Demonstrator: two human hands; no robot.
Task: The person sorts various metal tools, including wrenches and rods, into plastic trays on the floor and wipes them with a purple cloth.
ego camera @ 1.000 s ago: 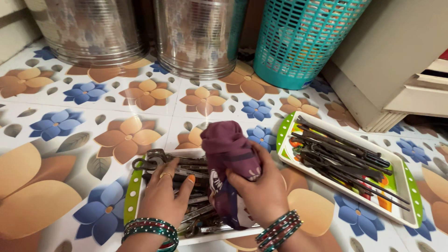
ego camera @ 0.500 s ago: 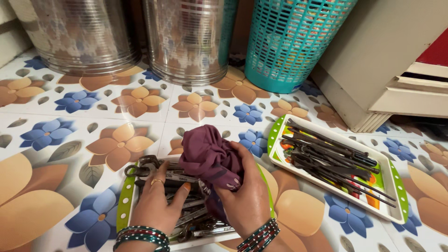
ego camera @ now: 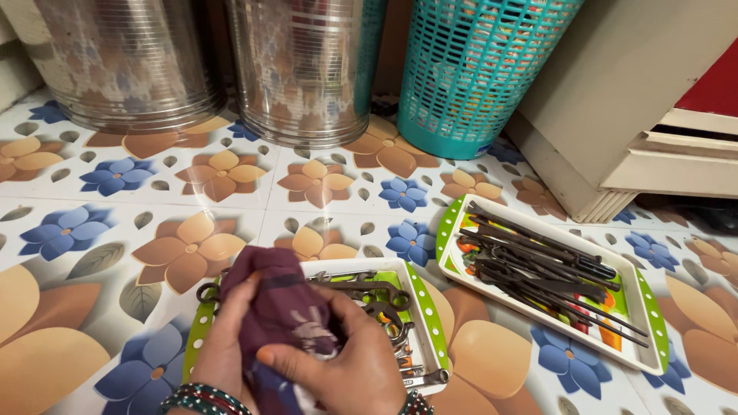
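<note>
Both my hands are wrapped around a dark purple cloth (ego camera: 273,307) low in the view. My left hand (ego camera: 223,350) grips its left side and my right hand (ego camera: 350,361) presses on it from the right, thumb across the front. The cloth sits over a white tray with a green dotted rim (ego camera: 421,303) that holds several dark metal wrenches and spanners (ego camera: 377,296). Whatever lies inside the cloth is hidden.
A second green-rimmed tray (ego camera: 646,307) with several long dark tools (ego camera: 538,265) lies at the right. Two steel drums (ego camera: 300,69) and a teal plastic basket (ego camera: 469,77) stand at the back, beige furniture (ego camera: 615,115) at the right. The floor is flower-patterned tile (ego camera: 192,169).
My hands and the cloth have shifted left over the near tray, uncovering the wrenches on its right side. The camera has tilted slightly.
</note>
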